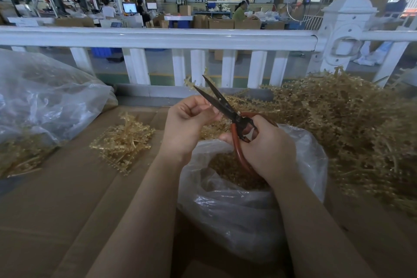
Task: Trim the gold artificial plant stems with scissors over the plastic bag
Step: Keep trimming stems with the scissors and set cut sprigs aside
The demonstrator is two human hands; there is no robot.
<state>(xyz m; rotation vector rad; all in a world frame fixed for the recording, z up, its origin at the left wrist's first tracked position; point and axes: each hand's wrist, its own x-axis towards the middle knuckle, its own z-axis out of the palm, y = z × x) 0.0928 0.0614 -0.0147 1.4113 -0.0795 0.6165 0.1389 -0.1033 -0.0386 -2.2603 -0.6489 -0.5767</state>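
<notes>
My right hand (265, 149) grips the red handles of a pair of scissors (216, 99) whose dark blades stand parted, pointing up and away. My left hand (187, 119) pinches a gold plant stem (190, 82) that rises past the blades; the held part is mostly hidden by my fingers. Both hands hover over an open clear plastic bag (237, 205) with gold trimmings inside.
A big heap of gold stems (338, 124) lies to the right. A smaller pile of gold stems (123, 140) sits left on the cardboard surface (56, 210). A large filled clear bag (40, 97) is at far left. A white fence (180, 38) runs behind.
</notes>
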